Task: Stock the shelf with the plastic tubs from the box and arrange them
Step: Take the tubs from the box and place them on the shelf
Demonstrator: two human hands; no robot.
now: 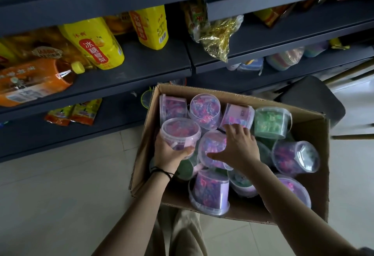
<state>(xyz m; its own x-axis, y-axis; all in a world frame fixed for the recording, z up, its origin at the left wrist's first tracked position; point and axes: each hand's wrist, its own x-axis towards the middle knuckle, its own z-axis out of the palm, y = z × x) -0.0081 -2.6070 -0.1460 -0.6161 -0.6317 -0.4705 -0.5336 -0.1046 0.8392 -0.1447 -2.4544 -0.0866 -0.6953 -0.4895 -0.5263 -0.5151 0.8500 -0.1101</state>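
Head view: the left hand [172,151] curls its fingers round a pink tub [180,132] in the box [242,96]; the right hand [238,146] lies with fingers spread over a purple tub [210,144] beneath them. The tubs look light, stiff and slick, so grip the wall under the lid rim.

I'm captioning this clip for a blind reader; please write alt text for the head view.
A person's left hand grips a clear tub of pink and purple pieces inside a cardboard box of similar tubs, while the right hand rests spread on another tub. Dark shelves behind hold yellow bottles.
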